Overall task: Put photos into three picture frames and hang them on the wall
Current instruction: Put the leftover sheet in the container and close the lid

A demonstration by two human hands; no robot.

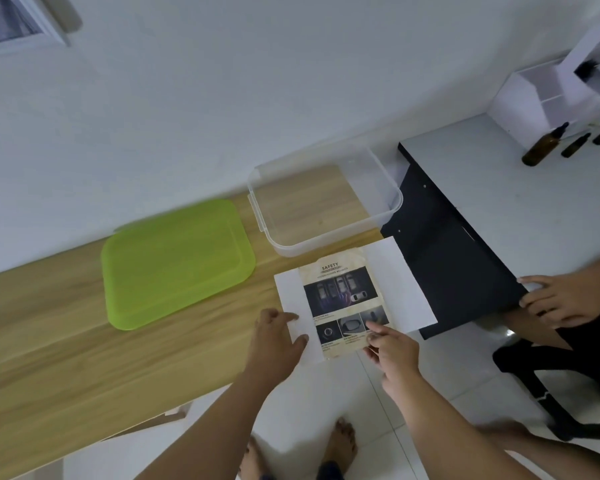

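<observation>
A printed photo page [343, 303] headed "SAFETY" lies on top of a white sheet [402, 282] at the right end of the wooden table [66, 341]. My left hand [278, 341] presses on the white sheet's near left corner, fingers spread flat. My right hand [392, 348] pinches the photo page's near right corner between thumb and fingers. No picture frame can be made out for certain.
A green lid [177, 265] lies left of the sheets and a clear plastic box [326, 202] stands behind them. A black board [454, 244] rests to the right, with another person's hand [561, 299] on it. Brown bottles [544, 147] stand on the floor.
</observation>
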